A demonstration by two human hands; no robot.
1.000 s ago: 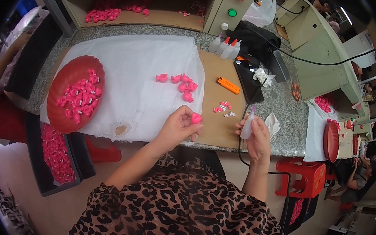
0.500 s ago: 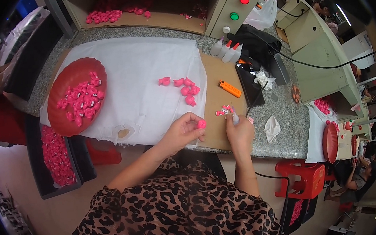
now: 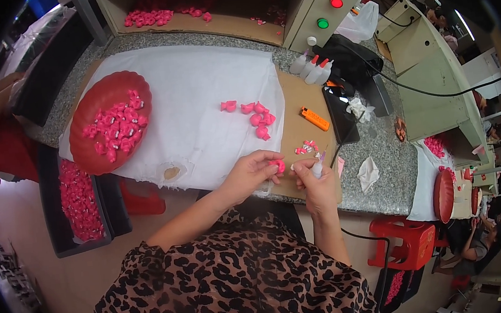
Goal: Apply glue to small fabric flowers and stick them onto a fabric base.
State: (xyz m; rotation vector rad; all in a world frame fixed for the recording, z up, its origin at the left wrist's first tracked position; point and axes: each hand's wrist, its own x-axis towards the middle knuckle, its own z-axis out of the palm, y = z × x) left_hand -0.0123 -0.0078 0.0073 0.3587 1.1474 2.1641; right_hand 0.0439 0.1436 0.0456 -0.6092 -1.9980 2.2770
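Head view: pink piece in a left-hand pinch, right fingertips close by

The left hand grasps the pink piece between thumb and fingers, at its fingertips. The right hand grasps a small translucent bottle, nozzle tilted upward; its thumb and forefinger meet at a tiny pale bit, too small to identify.

The piece looks light and fairly stiff, like moulded plastic, with a smooth skin that could slip or roll under a careless pinch. It probably won't break easily, though its small raised parts may be weaker; the sides of the rounded body seem the best hold, leaving the facing side free. The bottle likely yields to pressure, so its body needs a gentle grip.

Similar pink figures lie beyond the left-hand grip on the white sheet; small pink and silvery bits lie just beyond the right fingertips.

Half a second ago, the right fingertips were at those bits; now they are just beside the pink piece, which remains in the left-hand pinch.
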